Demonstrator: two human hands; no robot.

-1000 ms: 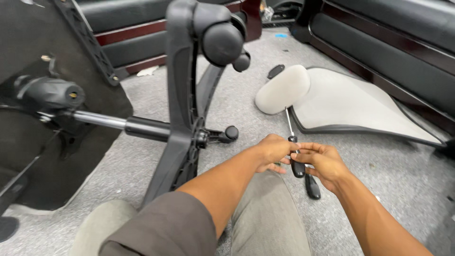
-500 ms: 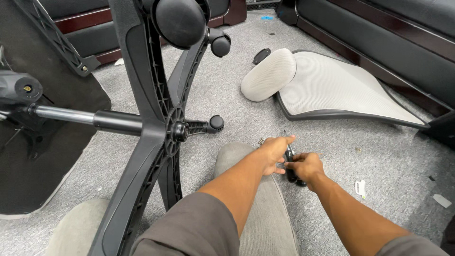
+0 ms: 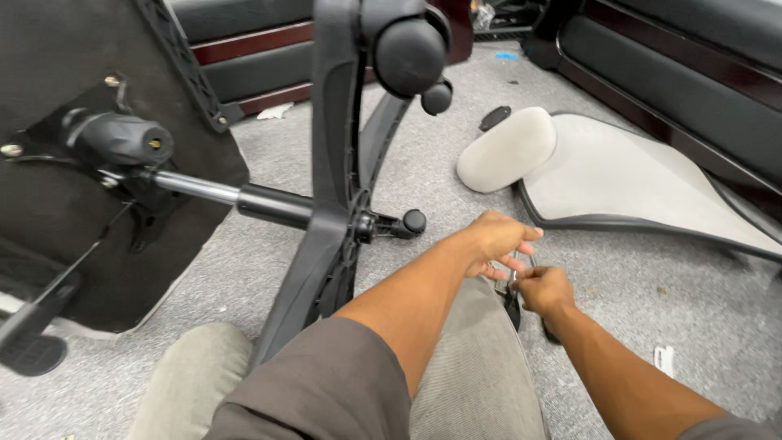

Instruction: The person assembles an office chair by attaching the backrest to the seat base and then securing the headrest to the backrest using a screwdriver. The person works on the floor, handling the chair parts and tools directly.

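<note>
Both hands [image 3: 521, 265] pinch a slim black-handled screwdriver [image 3: 512, 303].

My view of the grey carpeted floor [image 3: 652, 326]. Upper right: a pale grey mesh chair backrest with a black rim [image 3: 627, 179], a padded grey oval headrest [image 3: 505, 149] at its left edge. Left and centre: an overturned black office chair [image 3: 90, 187]. Lower right: a small white scrap [image 3: 665, 359].

Matt black plastic is seen on the chair base [image 3: 326, 204], polished metal on its gas cylinder [image 3: 195, 187], and rough grey pile on the carpet [image 3: 652, 277].
</note>
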